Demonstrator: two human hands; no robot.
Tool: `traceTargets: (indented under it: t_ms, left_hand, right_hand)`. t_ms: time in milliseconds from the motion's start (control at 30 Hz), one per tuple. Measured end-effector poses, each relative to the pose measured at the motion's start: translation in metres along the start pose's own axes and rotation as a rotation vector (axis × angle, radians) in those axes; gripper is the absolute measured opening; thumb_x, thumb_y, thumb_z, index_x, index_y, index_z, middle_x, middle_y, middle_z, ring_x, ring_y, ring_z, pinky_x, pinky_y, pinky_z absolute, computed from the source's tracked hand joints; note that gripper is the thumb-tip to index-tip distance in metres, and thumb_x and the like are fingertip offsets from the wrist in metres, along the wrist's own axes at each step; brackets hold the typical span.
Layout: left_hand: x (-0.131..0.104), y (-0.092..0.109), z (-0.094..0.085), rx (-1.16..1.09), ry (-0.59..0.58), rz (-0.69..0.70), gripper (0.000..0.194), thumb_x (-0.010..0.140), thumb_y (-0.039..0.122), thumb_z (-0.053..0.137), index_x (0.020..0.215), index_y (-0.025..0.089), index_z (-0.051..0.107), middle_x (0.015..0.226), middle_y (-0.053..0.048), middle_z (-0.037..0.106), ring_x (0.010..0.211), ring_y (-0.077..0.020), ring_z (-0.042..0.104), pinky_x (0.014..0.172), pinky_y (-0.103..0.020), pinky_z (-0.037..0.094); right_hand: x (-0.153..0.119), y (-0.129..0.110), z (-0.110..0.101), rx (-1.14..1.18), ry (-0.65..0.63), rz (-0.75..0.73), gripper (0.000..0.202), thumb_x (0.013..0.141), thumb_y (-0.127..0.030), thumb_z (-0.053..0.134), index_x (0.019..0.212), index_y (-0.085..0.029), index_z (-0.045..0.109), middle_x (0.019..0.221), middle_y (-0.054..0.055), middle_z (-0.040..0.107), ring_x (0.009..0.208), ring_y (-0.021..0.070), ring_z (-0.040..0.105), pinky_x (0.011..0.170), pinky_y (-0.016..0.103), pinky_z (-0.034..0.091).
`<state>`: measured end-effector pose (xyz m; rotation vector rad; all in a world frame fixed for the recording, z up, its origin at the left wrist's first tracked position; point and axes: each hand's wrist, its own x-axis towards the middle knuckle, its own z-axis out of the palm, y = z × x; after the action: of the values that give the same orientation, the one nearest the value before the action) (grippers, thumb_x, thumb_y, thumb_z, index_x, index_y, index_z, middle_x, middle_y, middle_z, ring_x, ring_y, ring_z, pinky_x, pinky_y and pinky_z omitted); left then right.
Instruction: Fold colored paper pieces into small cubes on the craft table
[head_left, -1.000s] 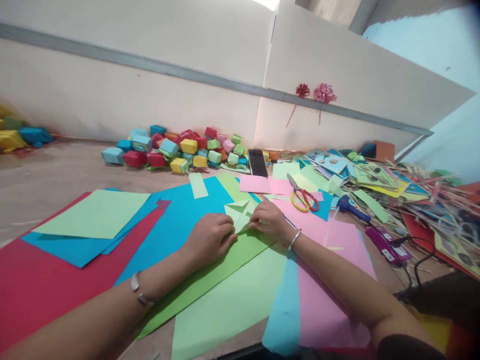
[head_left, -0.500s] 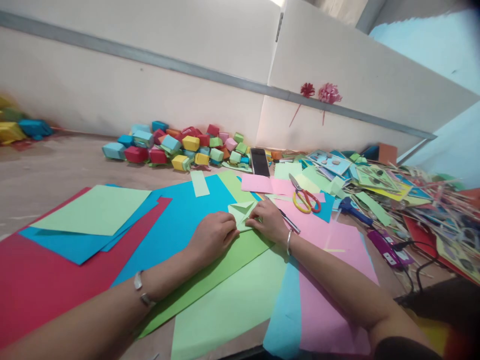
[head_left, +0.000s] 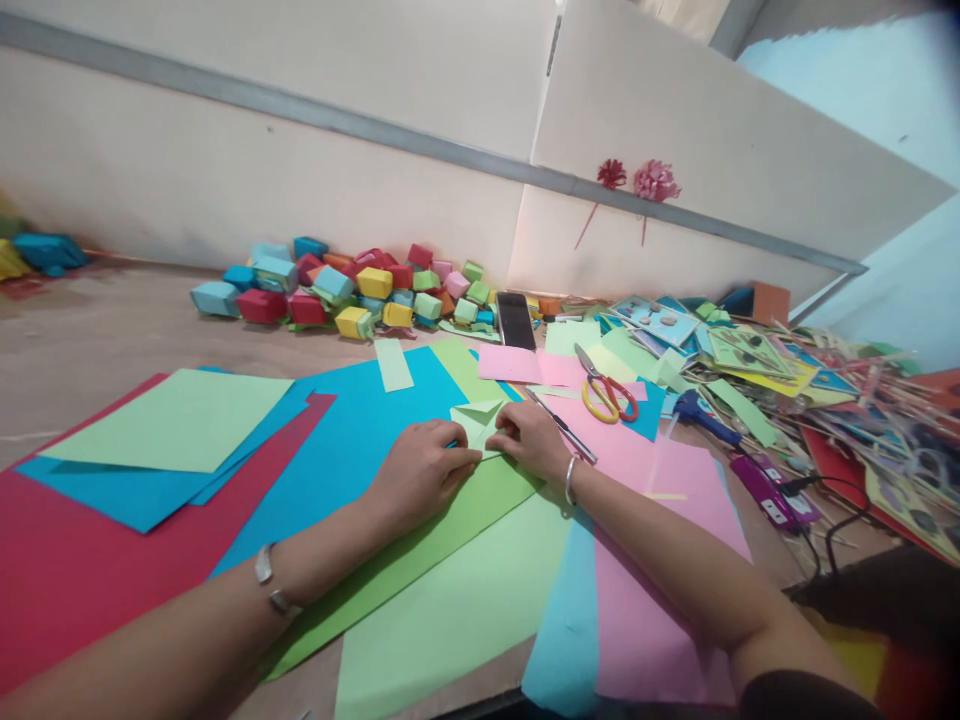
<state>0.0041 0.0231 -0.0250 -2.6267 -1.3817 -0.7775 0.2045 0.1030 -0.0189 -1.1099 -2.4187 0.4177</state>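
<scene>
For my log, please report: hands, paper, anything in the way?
Left hand, right hand: both on folded paper. It lies on green sheet, flap showing. Scissors nearby, past right hand; not in the way.

From where I stand, the brown surface is bare mostly at the far left. Along its back edge lies a pile of little coloured paper boxes, with a dark phone at the pile's right end. Nearer the front spread big overlapping sheets: a red sheet, a blue sheet, a bright green sheet, a pale green sheet and a pink sheet. Over on the right sit a purple power strip and a jumble of sticks.
</scene>
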Motion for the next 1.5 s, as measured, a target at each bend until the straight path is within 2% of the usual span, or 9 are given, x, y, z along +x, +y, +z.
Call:
traceTargets:
  t_ms: [267,433,533,733,867,967,1167,1333,1500]
  left_hand:
    - [0.002,0.004,-0.003,0.020,0.009,0.006,0.026,0.098,0.028,0.054,0.094,0.024,0.079,0.085,-0.006,0.071,0.075,-0.0207,0.060,0.062,-0.033,0.036]
    - [0.002,0.007,-0.006,0.050,-0.007,0.025,0.026,0.097,0.025,0.052,0.096,0.024,0.078,0.109,-0.006,0.077,0.089,-0.0236,0.065,0.065,-0.034,0.039]
    - [0.002,0.008,-0.008,0.057,-0.046,0.019,0.026,0.098,0.026,0.052,0.096,0.025,0.077,0.110,-0.004,0.078,0.090,-0.0241,0.066,0.064,-0.034,0.038]
    - [0.003,0.008,-0.011,0.078,-0.075,0.002,0.024,0.098,0.027,0.053,0.096,0.026,0.077,0.114,0.000,0.078,0.092,-0.0256,0.066,0.064,-0.035,0.036]
    - [0.004,0.009,-0.013,0.084,-0.115,-0.006,0.023,0.097,0.024,0.053,0.099,0.027,0.076,0.116,0.000,0.077,0.095,-0.0257,0.066,0.065,-0.035,0.035]
    - [0.005,0.014,-0.014,0.103,-0.169,-0.032,0.014,0.094,0.028,0.060,0.099,0.024,0.073,0.119,-0.002,0.075,0.098,-0.0273,0.063,0.068,-0.036,0.036]
    - [0.005,0.016,-0.011,0.160,-0.162,-0.010,0.029,0.091,0.036,0.066,0.120,0.032,0.069,0.117,-0.003,0.073,0.098,-0.0282,0.060,0.070,-0.036,0.037]
    - [0.003,0.003,-0.012,0.046,-0.126,0.052,0.020,0.094,0.036,0.061,0.103,0.030,0.078,0.116,-0.003,0.076,0.097,-0.0270,0.063,0.071,-0.036,0.042]
    - [0.001,-0.003,-0.013,-0.026,-0.101,0.080,0.021,0.094,0.035,0.061,0.100,0.029,0.080,0.116,-0.004,0.077,0.095,-0.0270,0.066,0.075,-0.039,0.049]
  right_hand:
    - [0.001,-0.002,-0.001,-0.019,-0.042,0.059,0.031,0.080,-0.029,0.082,0.067,-0.018,0.056,0.064,-0.005,0.052,0.064,0.0119,0.043,0.063,0.025,0.027]
    - [0.000,-0.003,-0.002,-0.033,-0.046,0.059,0.030,0.081,-0.032,0.081,0.068,-0.018,0.057,0.064,-0.004,0.053,0.064,0.0116,0.043,0.063,0.025,0.026]
    - [0.000,-0.006,-0.004,-0.036,-0.057,0.047,0.031,0.082,-0.035,0.081,0.069,-0.017,0.058,0.064,-0.004,0.052,0.064,0.0114,0.044,0.063,0.025,0.026]
    - [0.001,-0.011,-0.018,-0.085,-0.203,0.055,0.034,0.077,-0.037,0.085,0.067,-0.017,0.059,0.063,-0.004,0.052,0.068,0.0118,0.047,0.062,0.025,0.025]
    - [0.000,-0.006,-0.030,-0.089,-0.229,0.086,0.035,0.074,-0.033,0.086,0.064,-0.017,0.057,0.063,-0.005,0.052,0.064,0.0106,0.045,0.059,0.024,0.023]
    - [-0.001,-0.001,-0.034,-0.093,-0.232,0.114,0.035,0.074,-0.031,0.086,0.062,-0.018,0.057,0.061,-0.006,0.052,0.061,0.0102,0.043,0.058,0.024,0.022]
    - [-0.001,0.002,-0.032,-0.072,-0.231,0.128,0.033,0.074,-0.029,0.086,0.062,-0.018,0.057,0.060,-0.006,0.052,0.060,0.0098,0.044,0.057,0.024,0.023]
    - [0.000,0.004,-0.032,-0.049,-0.240,0.132,0.033,0.073,-0.031,0.086,0.062,-0.018,0.058,0.060,-0.007,0.052,0.059,0.0093,0.044,0.056,0.023,0.022]
    - [0.000,0.005,-0.033,-0.038,-0.251,0.131,0.033,0.074,-0.031,0.086,0.062,-0.017,0.058,0.060,-0.007,0.053,0.059,0.0090,0.044,0.056,0.023,0.023]
